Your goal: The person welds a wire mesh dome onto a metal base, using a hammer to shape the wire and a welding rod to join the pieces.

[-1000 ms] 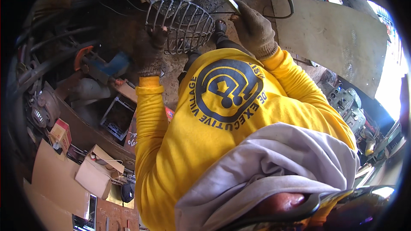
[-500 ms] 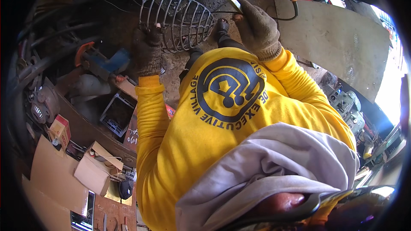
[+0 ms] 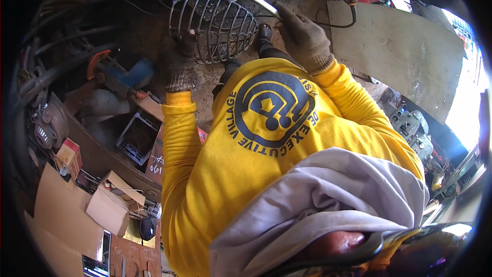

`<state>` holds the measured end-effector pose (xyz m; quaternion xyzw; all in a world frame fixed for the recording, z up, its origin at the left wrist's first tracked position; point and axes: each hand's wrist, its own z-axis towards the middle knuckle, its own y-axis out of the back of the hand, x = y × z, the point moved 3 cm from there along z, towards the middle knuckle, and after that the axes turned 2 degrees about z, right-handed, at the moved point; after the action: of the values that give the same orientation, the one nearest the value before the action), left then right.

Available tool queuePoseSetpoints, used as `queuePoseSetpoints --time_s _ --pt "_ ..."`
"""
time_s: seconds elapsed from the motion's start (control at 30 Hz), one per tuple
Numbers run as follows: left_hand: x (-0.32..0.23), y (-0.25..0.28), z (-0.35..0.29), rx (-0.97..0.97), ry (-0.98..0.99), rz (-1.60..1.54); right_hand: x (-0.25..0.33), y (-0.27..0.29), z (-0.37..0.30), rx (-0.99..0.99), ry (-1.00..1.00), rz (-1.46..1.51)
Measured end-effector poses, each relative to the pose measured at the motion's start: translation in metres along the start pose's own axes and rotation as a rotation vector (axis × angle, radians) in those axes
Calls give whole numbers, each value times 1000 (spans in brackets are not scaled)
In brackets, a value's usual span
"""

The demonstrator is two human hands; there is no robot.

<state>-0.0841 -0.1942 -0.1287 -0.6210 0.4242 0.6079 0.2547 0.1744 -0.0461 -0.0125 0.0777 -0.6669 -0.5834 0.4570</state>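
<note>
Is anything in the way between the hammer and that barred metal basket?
Nothing visible stands between the hammer, gripped in the right hand, and the basket. The left hand holds the basket's left side, clear of the hammer. One view cannot settle depth.

Dark lettering [image 3: 231, 107] rings a round emblem [image 3: 275, 109] on the yellow shirt [image 3: 241, 174], below the right hand [image 3: 306, 42]; white handwriting [image 3: 156, 164] marks a reddish-brown panel [image 3: 159, 145] below the left hand [image 3: 180, 60].

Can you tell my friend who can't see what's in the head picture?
A gloved left hand grips a cage of metal bars, and the gloved right hand holds a hammer. A yellow top fills the middle; an open cardboard box sits at lower left.
</note>
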Motion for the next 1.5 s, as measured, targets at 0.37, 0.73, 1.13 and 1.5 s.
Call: queuePoseSetpoints --time_s 0.37,0.73,1.13,1.5 --pt "-9 -2 0 93 39 241 9 11 4 -44 3 45" --pt "18 1 -3 30 190 -36 5 -5 0 14 45 -40" --pt "-29 -4 -2 -1 120 266 1 5 -5 5 -17 55" --pt "7 -2 -6 -112 118 4 0 13 -13 -83 -33 81"
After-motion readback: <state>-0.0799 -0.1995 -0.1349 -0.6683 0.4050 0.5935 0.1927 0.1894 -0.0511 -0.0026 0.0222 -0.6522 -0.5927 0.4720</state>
